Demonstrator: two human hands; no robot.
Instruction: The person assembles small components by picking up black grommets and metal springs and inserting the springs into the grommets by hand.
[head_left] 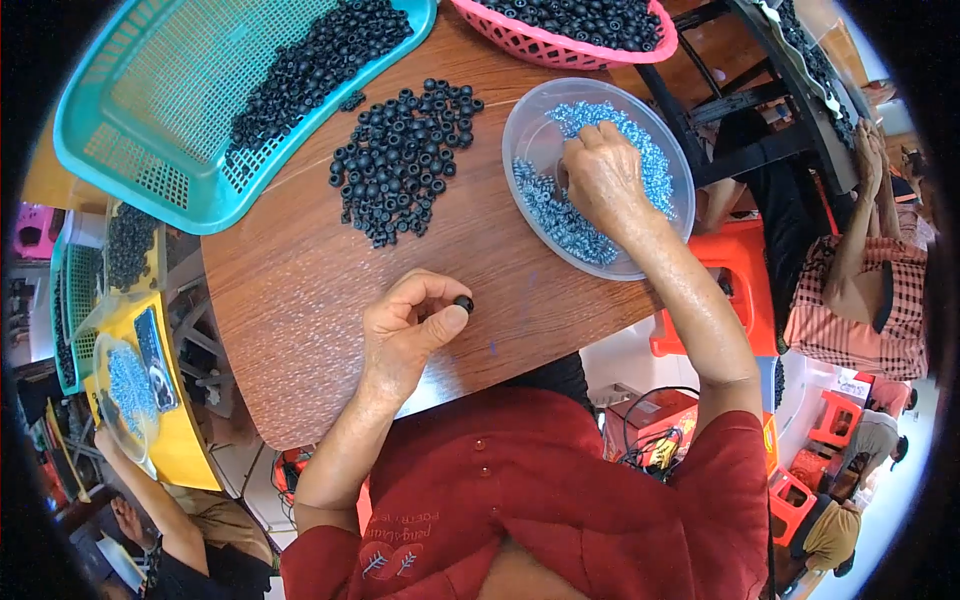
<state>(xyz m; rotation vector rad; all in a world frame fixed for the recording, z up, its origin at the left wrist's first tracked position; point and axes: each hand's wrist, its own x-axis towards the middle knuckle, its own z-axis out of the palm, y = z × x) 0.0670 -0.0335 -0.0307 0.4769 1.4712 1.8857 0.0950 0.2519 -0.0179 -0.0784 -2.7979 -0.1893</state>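
Between the thumb and fingers of my left hand point(412, 325) is a small round black cap point(463, 303), held above the front part of the brown table. My right hand point(606, 180) reaches into a clear plastic bowl point(530, 240) of small blue-and-silver pieces point(655, 170). Its fingers are bent down among those pieces, and whatever they grip is hidden. Beyond my left hand, a loose pile of black caps point(400, 160) lies on the tabletop.
A teal basket point(130, 190) with black caps stands at the back left, and a pink basket point(530, 45) of them at the back. Red stools point(735, 270) stand at right. Other people work at tables on both sides; one's arm point(150, 480) shows at left.
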